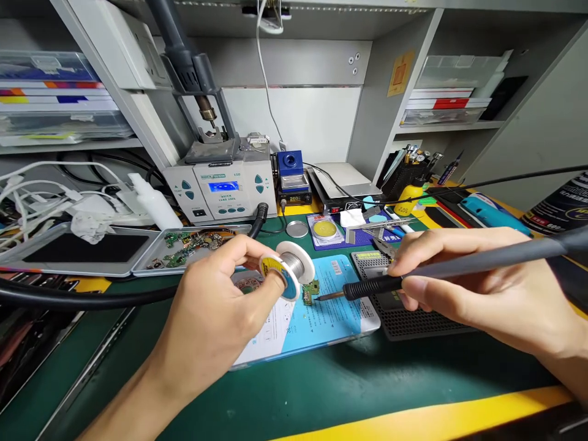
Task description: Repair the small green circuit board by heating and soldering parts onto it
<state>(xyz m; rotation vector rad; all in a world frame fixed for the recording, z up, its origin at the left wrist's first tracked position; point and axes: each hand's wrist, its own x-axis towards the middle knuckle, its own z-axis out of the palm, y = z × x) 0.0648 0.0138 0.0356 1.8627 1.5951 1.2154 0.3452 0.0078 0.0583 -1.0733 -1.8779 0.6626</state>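
My left hand [229, 300] pinches a small spool of solder wire [301, 264] by its white flanges, above a blue and white box [337, 288]. In my right hand [473, 288] is a soldering iron [372, 286], gripped like a pen and pointing left. Its tip is at the right side of a small green circuit board [311, 293] lying on the box. Whether the tip touches the board I cannot tell. The spool hides part of the board's surroundings, and no loose wire end can be made out.
A hot-air station [225, 190] stands at the back left, before it a tray of circuit boards [138, 264]. Behind the box sit an open flux tin [324, 229] and tweezers [374, 226]. A black perforated holder [413, 324] lies under my right hand. The iron's cable [487, 182] crosses the right side.
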